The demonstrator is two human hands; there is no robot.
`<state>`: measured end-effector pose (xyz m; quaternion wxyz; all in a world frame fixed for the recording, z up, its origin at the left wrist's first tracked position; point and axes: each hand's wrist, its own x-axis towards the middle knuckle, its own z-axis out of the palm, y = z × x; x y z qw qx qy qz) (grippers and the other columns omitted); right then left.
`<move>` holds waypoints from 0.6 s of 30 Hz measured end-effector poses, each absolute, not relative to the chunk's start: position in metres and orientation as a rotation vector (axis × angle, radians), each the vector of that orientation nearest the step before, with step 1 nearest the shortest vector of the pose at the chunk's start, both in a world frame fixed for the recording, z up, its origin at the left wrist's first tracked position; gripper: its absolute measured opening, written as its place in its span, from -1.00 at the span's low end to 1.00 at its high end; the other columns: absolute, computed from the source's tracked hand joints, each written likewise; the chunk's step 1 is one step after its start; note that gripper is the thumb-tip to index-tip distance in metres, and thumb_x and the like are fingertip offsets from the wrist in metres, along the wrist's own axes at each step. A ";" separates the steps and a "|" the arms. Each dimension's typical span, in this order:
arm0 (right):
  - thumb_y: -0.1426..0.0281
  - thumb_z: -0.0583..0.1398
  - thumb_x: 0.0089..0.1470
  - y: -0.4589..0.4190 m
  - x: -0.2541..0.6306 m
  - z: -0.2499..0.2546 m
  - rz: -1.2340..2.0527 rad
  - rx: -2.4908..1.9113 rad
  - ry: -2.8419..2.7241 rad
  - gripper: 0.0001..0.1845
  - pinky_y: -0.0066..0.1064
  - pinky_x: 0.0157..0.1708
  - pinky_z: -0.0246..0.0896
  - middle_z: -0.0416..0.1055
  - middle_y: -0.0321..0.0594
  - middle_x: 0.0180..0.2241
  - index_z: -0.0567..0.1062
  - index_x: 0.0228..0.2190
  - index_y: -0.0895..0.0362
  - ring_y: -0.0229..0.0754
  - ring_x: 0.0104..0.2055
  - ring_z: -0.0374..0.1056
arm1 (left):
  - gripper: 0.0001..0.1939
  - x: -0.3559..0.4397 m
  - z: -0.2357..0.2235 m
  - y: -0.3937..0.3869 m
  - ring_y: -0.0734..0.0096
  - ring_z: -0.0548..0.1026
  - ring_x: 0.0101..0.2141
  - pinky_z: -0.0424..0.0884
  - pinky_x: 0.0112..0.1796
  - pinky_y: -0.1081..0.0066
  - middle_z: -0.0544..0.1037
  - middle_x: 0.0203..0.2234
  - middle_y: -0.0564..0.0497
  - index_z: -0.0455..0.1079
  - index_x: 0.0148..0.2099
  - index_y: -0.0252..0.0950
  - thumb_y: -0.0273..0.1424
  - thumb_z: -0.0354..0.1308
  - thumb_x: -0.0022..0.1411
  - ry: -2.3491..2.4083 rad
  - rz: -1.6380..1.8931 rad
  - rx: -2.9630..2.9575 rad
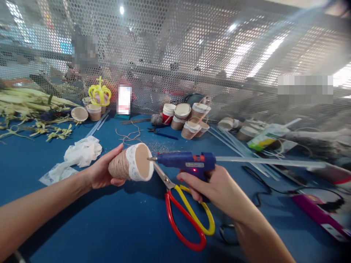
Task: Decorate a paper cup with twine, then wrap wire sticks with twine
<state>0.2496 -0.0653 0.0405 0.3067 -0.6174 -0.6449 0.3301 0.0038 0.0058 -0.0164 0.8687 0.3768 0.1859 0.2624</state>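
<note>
My left hand (101, 170) is wrapped round a twine-covered paper cup (120, 165) with white lace about its rim. The cup lies tilted on its side, its mouth or end face turned to the right. In my right hand (214, 184) is a blue glue gun (178, 160) with a red light lit and a long clear glue stick (255, 161) in its back. The gun's metal nozzle points left, right at the lace rim; whether it touches cannot be told. Beneath the gun lie scissors (188, 213) with one red and one yellow handle.
Several twine-wrapped cups (190, 128) stand at the back, near pliers (164, 134) and loose twine (127, 138). Crumpled white lace (82, 151) lies left, with dried husks (30, 104) beyond it. Glue sticks (238, 148), a black cable (256, 180) and a purple box (319, 217) are on the right.
</note>
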 end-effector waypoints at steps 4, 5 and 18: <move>0.25 0.20 -0.11 -0.066 0.250 0.043 0.952 -1.590 -1.779 -0.55 -0.49 -0.67 0.10 0.23 -0.34 -0.86 0.28 -0.88 0.13 -0.38 -0.76 0.12 | -0.54 0.004 -0.018 0.007 0.64 0.23 -0.79 0.01 -0.74 0.61 0.42 -0.66 -0.02 0.31 -0.32 -0.38 -0.06 -0.15 0.15 0.389 0.560 0.768; 0.25 0.19 -0.11 -0.066 0.250 0.043 0.995 -1.569 -1.773 -0.54 -0.49 -0.66 0.10 0.22 -0.34 -0.86 0.27 -0.88 0.14 -0.38 -0.76 0.12 | -0.55 0.004 -0.019 0.007 0.64 0.23 -0.79 0.02 -0.74 0.60 0.42 -0.65 -0.02 0.31 -0.31 -0.38 -0.06 -0.12 0.13 0.394 0.562 0.757; 0.26 0.15 -0.05 -0.059 0.239 0.028 1.624 -1.093 -1.178 -0.71 -0.61 -0.83 -0.28 0.08 -0.43 -0.88 0.42 -0.58 0.25 -0.48 -0.84 -0.08 | -0.62 0.002 -0.016 0.003 0.48 0.36 -0.60 0.16 -0.66 0.58 0.44 -0.48 -0.05 0.31 -0.25 -0.36 -0.16 0.11 -0.03 0.270 0.555 0.637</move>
